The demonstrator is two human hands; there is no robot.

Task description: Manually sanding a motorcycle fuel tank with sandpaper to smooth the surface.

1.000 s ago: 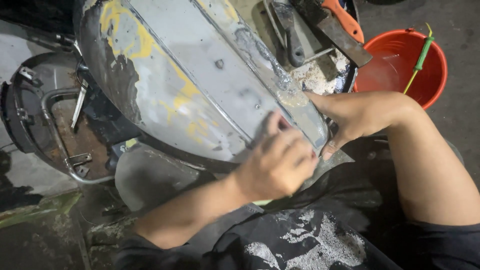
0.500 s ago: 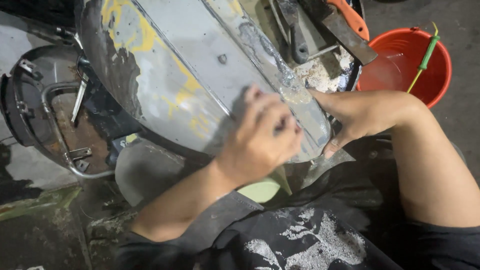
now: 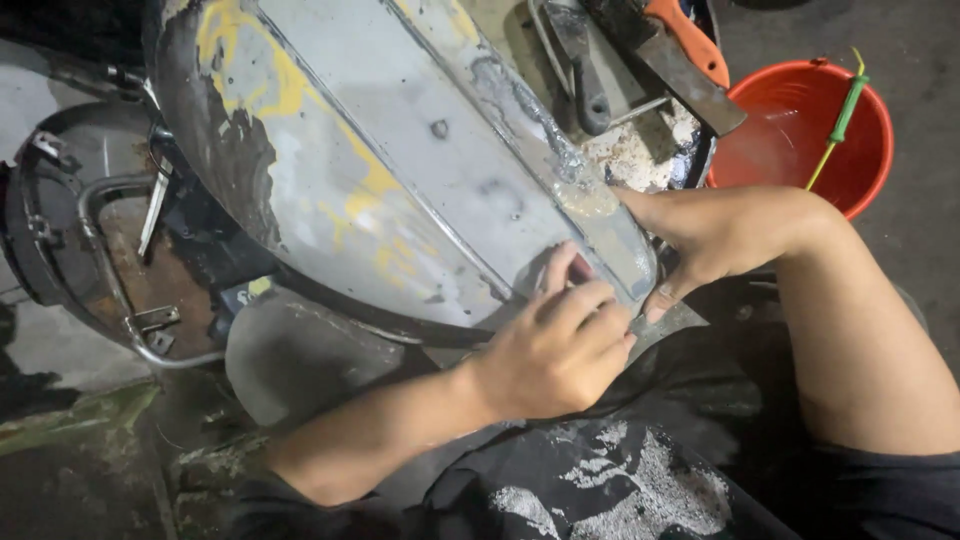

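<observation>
A curved grey metal body panel [image 3: 400,150], with patches of yellow paint and bare filler, fills the middle of the view. My left hand [image 3: 555,345] rests on its lower edge with the fingers curled, pressing a small dark reddish sheet [image 3: 581,268] against the surface. My right hand [image 3: 700,240] grips the panel's right end, fingers on top and thumb beneath the rim. The two hands sit close together, almost touching.
A red bucket [image 3: 800,130] with a green-handled stick [image 3: 845,110] stands at the upper right. An orange-handled scraper [image 3: 690,45] and a dark putty knife [image 3: 585,70] lie on a crusted board behind the panel. A rusty metal frame [image 3: 110,260] is at left.
My left hand slid up the panel half a second ago and has come back down to its lower edge. My right hand has kept its grip on the panel's end.
</observation>
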